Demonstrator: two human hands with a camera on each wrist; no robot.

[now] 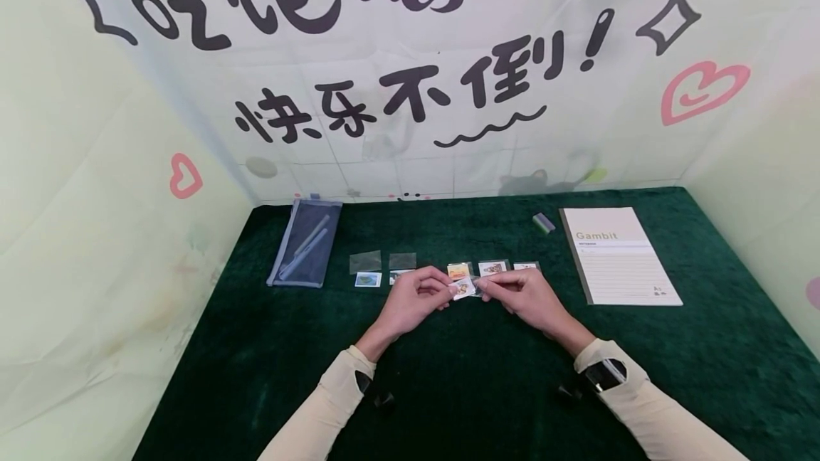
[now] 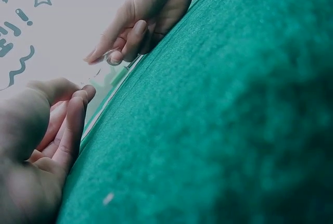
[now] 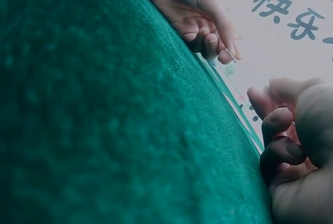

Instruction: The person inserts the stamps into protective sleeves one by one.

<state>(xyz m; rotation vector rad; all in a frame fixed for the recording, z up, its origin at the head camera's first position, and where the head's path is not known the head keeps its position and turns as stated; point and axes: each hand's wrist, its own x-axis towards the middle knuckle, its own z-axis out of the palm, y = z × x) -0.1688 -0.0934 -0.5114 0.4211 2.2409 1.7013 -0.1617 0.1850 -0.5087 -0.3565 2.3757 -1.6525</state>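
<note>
Between thumb and fingertips, my left hand [image 1: 415,299] pinches a small white-bordered stamp [image 1: 462,289] with a coloured picture. My right hand [image 1: 530,299] pinches a small clear plastic sleeve [image 1: 477,287], which overlaps the stamp's right edge in the head view. Both hands are close over the dark green cloth, fingertips facing each other. Just beyond them lie a yellow-orange stamp [image 1: 458,271] and a second one [image 1: 492,268], each in a clear sleeve. Another sleeved stamp [image 1: 526,265] is partly covered by my right hand. In the left wrist view the right hand [image 2: 151,21] shows beyond the left.
To the left, a blue-green stamp [image 1: 368,279] lies below a clear sleeve [image 1: 365,262]; another sleeve [image 1: 402,260] is beside it, over a partly hidden stamp [image 1: 397,275]. A blue pouch [image 1: 307,244] with pens lies far left. An eraser-like block [image 1: 543,223] and a notebook [image 1: 620,262] are on the right.
</note>
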